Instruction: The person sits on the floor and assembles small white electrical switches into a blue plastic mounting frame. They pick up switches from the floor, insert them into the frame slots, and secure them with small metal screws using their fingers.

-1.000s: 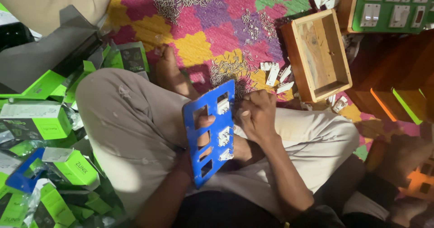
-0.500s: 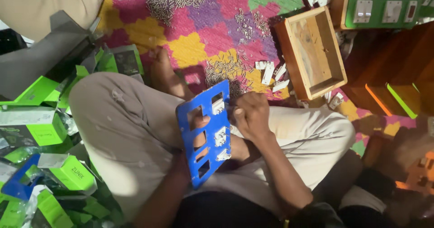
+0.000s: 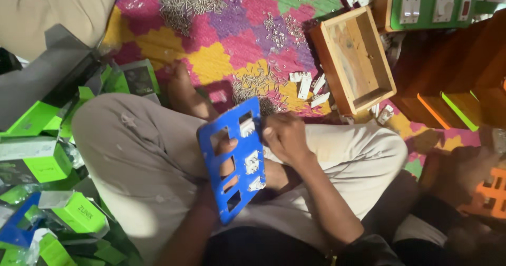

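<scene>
The left hand (image 3: pixel 224 160) holds a flat blue plastic plate with rectangular cut-outs (image 3: pixel 234 160) upright over the lap, its fingers (image 3: pixel 227 146) showing through the openings from behind, closed round the plate. The right hand (image 3: pixel 284 137) is curled at the plate's right edge, fingertips bent in against one of the small white switch inserts (image 3: pixel 247 129) seated in the upper cut-out; whether it pinches anything small I cannot tell.

What could go wrong: the plate is gripped only from behind and stands tilted, so a hard push from the right fingers could likely twist it out of the left hand, or pop the already seated inserts below those fingers loose. A piece that slips would fall onto the beige trousers (image 3: pixel 132 160) or roll among the loose metal screws (image 3: pixel 253 84) just beyond the fingertips and be hard to find.

The person sits on the floor on a bright patchwork mat of pink, yellow and purple (image 3: pixel 221 39). Further beyond the right fingers stands an empty shallow wooden tray (image 3: pixel 353 60); green cardboard boxes (image 3: pixel 50 166) pile up out past the left hand. Light is dim and warm.
</scene>
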Demonstrator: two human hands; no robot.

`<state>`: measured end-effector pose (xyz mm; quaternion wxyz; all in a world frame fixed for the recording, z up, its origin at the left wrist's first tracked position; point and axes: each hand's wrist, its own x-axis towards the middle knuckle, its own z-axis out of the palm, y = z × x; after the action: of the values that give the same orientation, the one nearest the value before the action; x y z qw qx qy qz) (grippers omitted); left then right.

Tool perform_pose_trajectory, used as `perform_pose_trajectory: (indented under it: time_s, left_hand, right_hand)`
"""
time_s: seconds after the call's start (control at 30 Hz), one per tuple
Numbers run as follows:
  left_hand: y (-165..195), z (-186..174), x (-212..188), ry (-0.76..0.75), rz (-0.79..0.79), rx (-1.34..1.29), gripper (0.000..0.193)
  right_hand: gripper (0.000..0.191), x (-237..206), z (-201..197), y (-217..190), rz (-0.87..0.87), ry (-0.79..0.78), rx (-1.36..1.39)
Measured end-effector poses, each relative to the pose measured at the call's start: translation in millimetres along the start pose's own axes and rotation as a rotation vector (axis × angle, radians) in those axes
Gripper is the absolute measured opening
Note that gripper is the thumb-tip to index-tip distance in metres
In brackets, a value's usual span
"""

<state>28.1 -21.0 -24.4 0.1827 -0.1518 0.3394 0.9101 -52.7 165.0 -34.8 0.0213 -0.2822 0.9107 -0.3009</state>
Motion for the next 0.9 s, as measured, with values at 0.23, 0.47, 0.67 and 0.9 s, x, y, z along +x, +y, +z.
perform_pose_trajectory:
  time_s: [0.23,0.47,0.67,0.9]
  left_hand:
    - [7,12,1,0.003,0.037,0.000,0.068]
    - [59,66,-25,-0.022,0.245,0.296,0.068]
    - [68,98,-30,0.227,0.822,1.547,0.079]
    - [23,62,13,0.311,0.700,1.875,0.080]
  right_hand:
    - [0.033,17,-21,25,0.426,0.146,-0.023]
    - [0.024,98,-24,113,0.180,0.264,-0.114]
    - [0.003,125,2,135,0.174,-0.010,0.129]
    - [0.010,96,9,120,0.009,-0.396,0.186]
